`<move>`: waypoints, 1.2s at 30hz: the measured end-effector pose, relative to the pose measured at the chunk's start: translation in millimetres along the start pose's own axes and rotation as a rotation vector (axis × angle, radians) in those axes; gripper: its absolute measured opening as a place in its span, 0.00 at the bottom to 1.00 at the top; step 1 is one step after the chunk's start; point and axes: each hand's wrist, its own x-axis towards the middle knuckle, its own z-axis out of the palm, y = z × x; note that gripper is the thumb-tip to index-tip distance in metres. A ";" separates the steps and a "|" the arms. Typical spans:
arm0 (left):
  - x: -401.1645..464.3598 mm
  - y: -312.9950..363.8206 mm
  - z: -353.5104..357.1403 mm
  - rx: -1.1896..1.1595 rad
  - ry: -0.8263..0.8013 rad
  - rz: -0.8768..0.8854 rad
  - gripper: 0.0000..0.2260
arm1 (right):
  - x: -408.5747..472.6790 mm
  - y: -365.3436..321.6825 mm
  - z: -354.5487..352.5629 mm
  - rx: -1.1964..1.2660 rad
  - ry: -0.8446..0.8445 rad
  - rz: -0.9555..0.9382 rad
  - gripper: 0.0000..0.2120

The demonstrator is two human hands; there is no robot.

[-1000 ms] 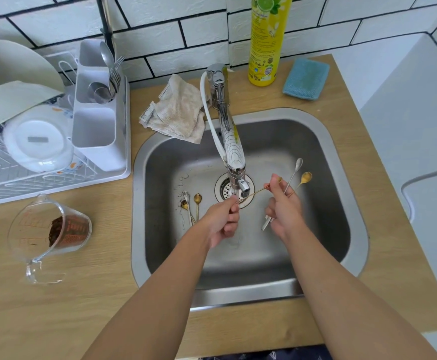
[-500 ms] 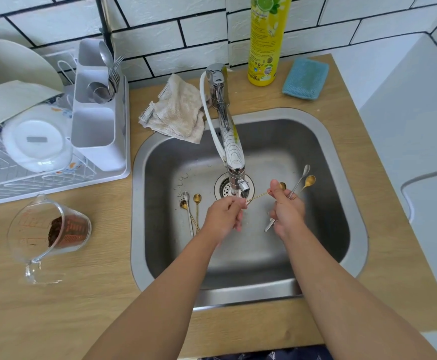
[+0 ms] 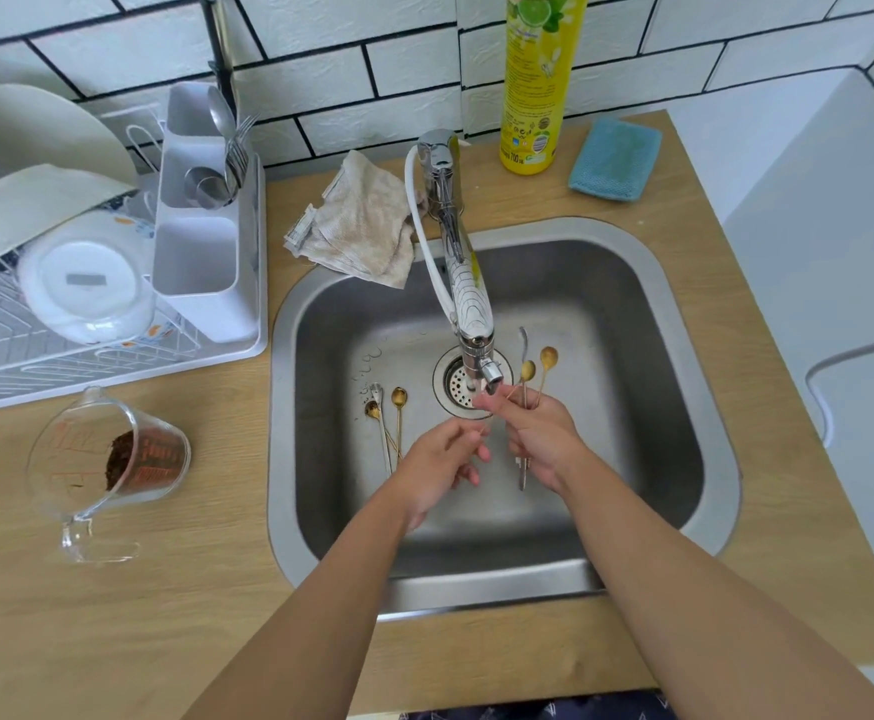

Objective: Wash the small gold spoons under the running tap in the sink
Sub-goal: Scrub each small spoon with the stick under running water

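Note:
Over the steel sink [image 3: 684,356], my right hand [image 3: 539,439] grips a bunch of small spoons: two gold ones [image 3: 548,356] and a silver one [image 3: 523,340], bowls pointing away from me, just right of the tap spout [image 3: 489,379]. Its fingertips reach under the spout. My left hand [image 3: 442,459] hangs beside it, lower left, fingers loosely curled, holding nothing. Three more spoons [image 3: 398,397] lie on the sink floor left of the drain [image 3: 455,387], two gold and one silver. Whether water runs is too faint to tell.
A beige cloth [image 3: 367,226] hangs over the sink's back rim. A yellow bottle [image 3: 539,80] and blue sponge [image 3: 615,159] stand behind. A white drying rack [image 3: 113,283] with dishes and a glass measuring cup [image 3: 107,459] with brown grounds sit on the left counter.
My left hand let go of the gold spoon's handle and dropped back. My right hand gathered that spoon with the others and moved left, under the spout.

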 end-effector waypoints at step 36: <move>-8.1 -11.1 7.1 -0.316 0.056 -0.113 0.11 | -7.0 4.6 7.4 -0.205 -0.110 0.114 0.13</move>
